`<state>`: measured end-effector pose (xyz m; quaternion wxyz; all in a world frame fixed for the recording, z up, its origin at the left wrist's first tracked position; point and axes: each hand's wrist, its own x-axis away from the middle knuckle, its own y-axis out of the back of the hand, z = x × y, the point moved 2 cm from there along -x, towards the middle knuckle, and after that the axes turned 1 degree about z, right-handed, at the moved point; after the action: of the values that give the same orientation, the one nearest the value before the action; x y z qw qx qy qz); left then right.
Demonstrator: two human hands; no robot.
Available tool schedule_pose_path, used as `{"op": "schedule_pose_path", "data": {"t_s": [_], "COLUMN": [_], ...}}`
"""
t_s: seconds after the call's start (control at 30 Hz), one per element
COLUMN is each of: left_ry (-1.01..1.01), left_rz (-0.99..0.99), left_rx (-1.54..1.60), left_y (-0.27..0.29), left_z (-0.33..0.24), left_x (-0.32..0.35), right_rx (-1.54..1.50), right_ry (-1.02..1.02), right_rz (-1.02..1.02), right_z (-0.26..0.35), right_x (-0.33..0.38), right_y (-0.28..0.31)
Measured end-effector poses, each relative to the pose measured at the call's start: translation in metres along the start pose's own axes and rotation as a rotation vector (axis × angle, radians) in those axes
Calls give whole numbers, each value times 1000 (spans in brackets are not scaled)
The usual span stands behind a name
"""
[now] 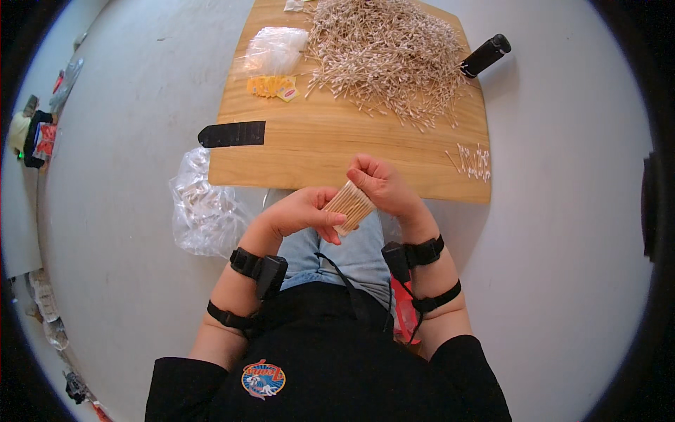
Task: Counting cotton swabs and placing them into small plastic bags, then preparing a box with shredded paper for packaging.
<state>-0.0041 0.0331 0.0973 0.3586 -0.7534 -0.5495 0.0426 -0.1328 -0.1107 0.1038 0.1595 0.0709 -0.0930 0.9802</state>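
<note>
Between my hands, just off the table's near edge and above my lap, is a flat bundle of cotton swabs (350, 207) with wooden sticks lying side by side. My left hand (309, 212) is closed around its lower left part, thumb across the sticks. At the upper end, my right hand (381, 184) pinches the bundle between thumb and bent fingers. Whether a bag wraps the swabs is hard to make out. On the table, a big heap of loose cotton swabs (390, 60) spreads at the far side, and a small row of swabs (477, 163) lies at the right edge.
Clear plastic bags (277, 49) and small yellow cards (273, 87) lie at the table's far left. A black strap (232, 133) overhangs the left edge of the wooden table (316, 158). A black cylinder (486, 56) is at the far right. A filled clear bag (204, 207) hangs beside the table.
</note>
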Motion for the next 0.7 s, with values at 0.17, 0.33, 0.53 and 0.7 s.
{"op": "schedule_pose_path", "data": {"t_s": [0.17, 0.33, 0.53, 0.7], "left_ry": [-67, -198, -418, -486], "left_rz": [-124, -465, -976, -1019], "left_rx": [39, -15, 132, 281], "left_y": [7, 11, 5, 10], "left_z": [14, 24, 18, 16], "left_x": [-4, -9, -32, -38], "right_rx": [42, -32, 134, 374], "right_ry": [39, 134, 277, 349], "right_rz": [-98, -344, -636, -783], "right_z": [0, -5, -17, -18], "right_x": [4, 4, 0, 7], "right_y": [-1, -6, -30, -52]}}
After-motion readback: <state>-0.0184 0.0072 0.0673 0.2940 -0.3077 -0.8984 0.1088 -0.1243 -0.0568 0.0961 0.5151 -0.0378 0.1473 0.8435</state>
